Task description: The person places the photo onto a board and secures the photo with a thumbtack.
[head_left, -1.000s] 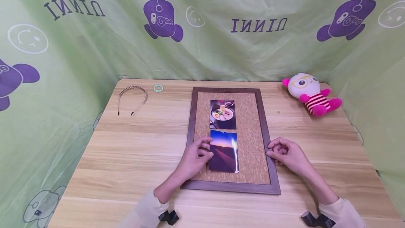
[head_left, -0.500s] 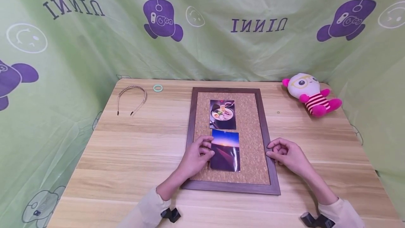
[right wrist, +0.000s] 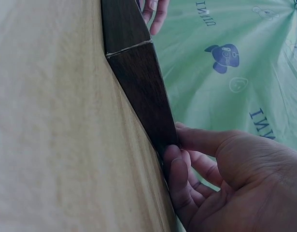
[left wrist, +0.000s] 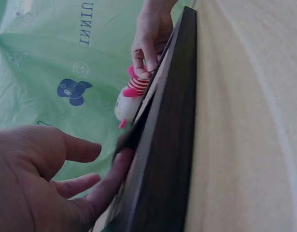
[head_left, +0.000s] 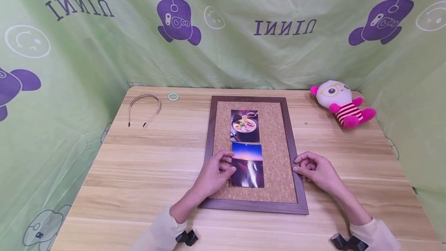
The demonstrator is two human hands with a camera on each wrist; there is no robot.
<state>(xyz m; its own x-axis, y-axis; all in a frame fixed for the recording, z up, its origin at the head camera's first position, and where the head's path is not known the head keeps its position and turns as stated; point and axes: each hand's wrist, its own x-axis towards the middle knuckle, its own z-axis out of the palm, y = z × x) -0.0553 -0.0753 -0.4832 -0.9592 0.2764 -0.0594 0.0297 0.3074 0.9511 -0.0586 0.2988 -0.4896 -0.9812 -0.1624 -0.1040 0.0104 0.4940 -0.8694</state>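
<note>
Head view shows the sunset photo (head_left: 246, 167) toward the corkboard's (head_left: 280, 158) near edge, seemingly being lined up, the left hand (head_left: 216, 171) touching its left edge, pinch unclear, the right hand (head_left: 318, 170) pinching the frame (head_left: 299, 189); next probably calls for laying it flat

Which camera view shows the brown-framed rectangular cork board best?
The head view: it shows the brown-framed rectangular cork board from above, much of its cork face and all four sides. The left wrist view catches one long dark side, foreshortened; the right wrist view, just outer sides meeting at a corner, no cork.
</note>
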